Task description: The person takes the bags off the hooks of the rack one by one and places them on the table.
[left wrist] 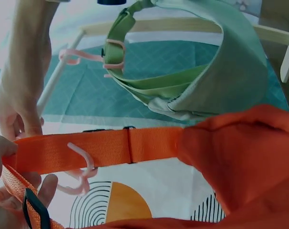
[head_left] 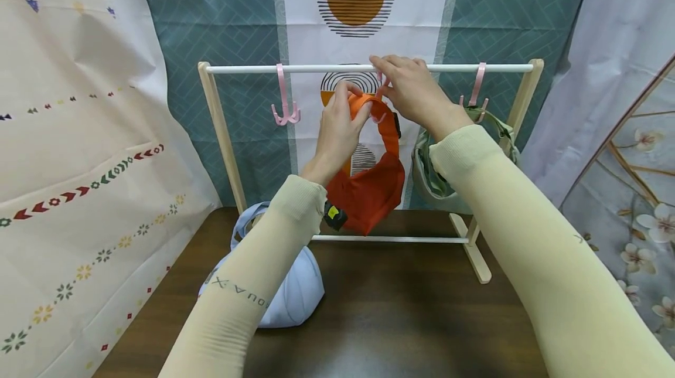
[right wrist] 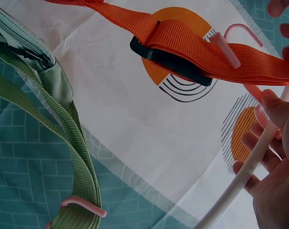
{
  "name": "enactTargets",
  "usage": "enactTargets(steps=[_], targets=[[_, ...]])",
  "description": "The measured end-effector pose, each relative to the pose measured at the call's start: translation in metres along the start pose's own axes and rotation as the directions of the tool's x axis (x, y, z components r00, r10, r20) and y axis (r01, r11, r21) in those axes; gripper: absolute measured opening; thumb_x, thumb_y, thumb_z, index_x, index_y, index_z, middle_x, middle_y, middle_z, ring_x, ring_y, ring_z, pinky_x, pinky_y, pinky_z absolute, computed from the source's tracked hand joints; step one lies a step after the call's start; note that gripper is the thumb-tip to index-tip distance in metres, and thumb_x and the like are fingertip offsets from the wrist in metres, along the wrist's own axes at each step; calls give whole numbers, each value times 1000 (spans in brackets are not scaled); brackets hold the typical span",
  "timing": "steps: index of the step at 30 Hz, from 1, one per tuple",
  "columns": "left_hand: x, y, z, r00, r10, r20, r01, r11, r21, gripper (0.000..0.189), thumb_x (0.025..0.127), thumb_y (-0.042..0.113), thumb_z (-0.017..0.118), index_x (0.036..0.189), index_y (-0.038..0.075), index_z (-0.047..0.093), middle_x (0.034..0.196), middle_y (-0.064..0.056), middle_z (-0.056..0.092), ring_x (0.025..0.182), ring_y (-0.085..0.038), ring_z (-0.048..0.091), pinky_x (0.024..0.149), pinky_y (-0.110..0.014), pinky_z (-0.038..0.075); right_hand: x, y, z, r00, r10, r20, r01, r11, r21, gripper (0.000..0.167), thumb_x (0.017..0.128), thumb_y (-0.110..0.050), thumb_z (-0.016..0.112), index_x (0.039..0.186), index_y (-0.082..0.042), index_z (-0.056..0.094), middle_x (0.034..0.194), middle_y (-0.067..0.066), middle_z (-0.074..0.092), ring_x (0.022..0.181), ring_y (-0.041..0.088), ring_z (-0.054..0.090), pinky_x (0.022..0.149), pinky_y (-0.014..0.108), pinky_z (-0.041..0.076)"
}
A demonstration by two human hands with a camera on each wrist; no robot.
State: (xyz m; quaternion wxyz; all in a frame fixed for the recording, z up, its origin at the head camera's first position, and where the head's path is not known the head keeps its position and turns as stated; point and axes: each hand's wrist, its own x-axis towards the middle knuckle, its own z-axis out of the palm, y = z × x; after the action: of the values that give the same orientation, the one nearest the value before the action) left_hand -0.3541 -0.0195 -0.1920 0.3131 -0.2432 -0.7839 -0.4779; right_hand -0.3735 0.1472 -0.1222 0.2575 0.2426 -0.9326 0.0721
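Observation:
My left hand (head_left: 340, 132) pinches the orange strap of a red-orange bag (head_left: 371, 193), which hangs below. A black buckle shows on the strap (right wrist: 178, 62) in the right wrist view. My right hand (head_left: 411, 91) is at the white rail (head_left: 237, 70), thumb and fingers around the top of a pink hook (right wrist: 261, 117). The prongs of that hook (left wrist: 82, 160) are beside the strap in the left wrist view; whether they bear its weight I cannot tell. To the right, a green bag (head_left: 440, 176) hangs by its strap from another pink hook (head_left: 478, 82).
A third pink hook (head_left: 285, 108) hangs bare at the rail's left. Below it, a light blue bag (head_left: 295, 290) sits on the dark wooden table (head_left: 401, 319), partly behind my left forearm. Wooden posts (head_left: 224, 138) support the rail, with patterned cloths (head_left: 211, 26) around it.

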Motion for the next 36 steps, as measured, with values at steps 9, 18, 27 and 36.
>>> enactTargets(steps=[9, 18, 27, 36], targets=[[2, 7, -1, 999, 30, -16, -31, 994, -108, 31, 104, 21, 65, 127, 8, 49, 128, -15, 64, 101, -23, 64, 86, -27, 58, -3, 1, -3, 1000, -9, -6, 9, 1000, 15, 66, 103, -12, 65, 163, -15, 36, 155, 16, 50, 142, 35, 45, 123, 52, 23], [-1, 12, -5, 999, 36, -12, -38, 991, -129, 29, 104, 20, 66, 125, 8, 50, 123, -15, 65, 94, -22, 64, 81, -28, 58, -3, 0, -3, 1000, -13, -6, 13, 1000, 11, 65, 103, -12, 64, 162, -14, 36, 152, 17, 52, 140, 37, 47, 123, 52, 23], [-5, 12, -10, 999, 41, 19, -38, 986, -161, 29, 104, 20, 66, 125, 8, 49, 122, -14, 64, 87, -21, 67, 79, -28, 59, -3, -2, -2, 1000, 2, -19, -1, 999, 36, 67, 103, -13, 65, 163, -14, 34, 154, 17, 51, 141, 36, 47, 124, 52, 22], [-10, 9, -17, 999, 32, 27, -27, 987, -158, 29, 104, 20, 66, 126, 9, 51, 125, -15, 63, 108, -25, 65, 91, -32, 58, -21, -2, 4, 988, -49, -144, 57, 997, 51, 69, 102, -14, 66, 163, -13, 33, 165, 15, 35, 151, 35, 33, 127, 51, 16]])
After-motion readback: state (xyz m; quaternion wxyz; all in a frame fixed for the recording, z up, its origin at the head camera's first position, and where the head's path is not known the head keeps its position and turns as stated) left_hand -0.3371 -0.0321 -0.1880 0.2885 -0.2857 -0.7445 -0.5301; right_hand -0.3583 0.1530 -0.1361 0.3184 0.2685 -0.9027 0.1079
